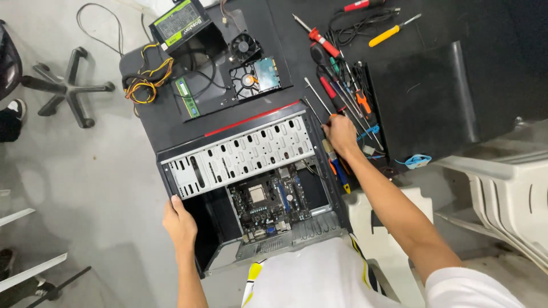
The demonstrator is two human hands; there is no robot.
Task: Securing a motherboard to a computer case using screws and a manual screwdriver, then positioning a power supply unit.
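Note:
An open desktop computer case (182, 171) lies on its side on a black table, its green motherboard (268, 202) exposed inside. My left hand (180, 222) grips the case's left edge near the front corner. My right hand (341, 134) rests at the case's right side, among a row of screwdrivers (342, 97) with red and orange handles, and its fingers close on one with an orange handle. A perforated metal drive cage (240, 154) spans the top of the case.
A power supply (180, 24) with yellow cables, a hard drive (257, 77), a small fan (244, 45) and a memory stick (188, 97) lie behind the case. A yellow screwdriver (388, 34) is far right. An office chair base (65, 85) stands left, white plastic chairs (508, 194) right.

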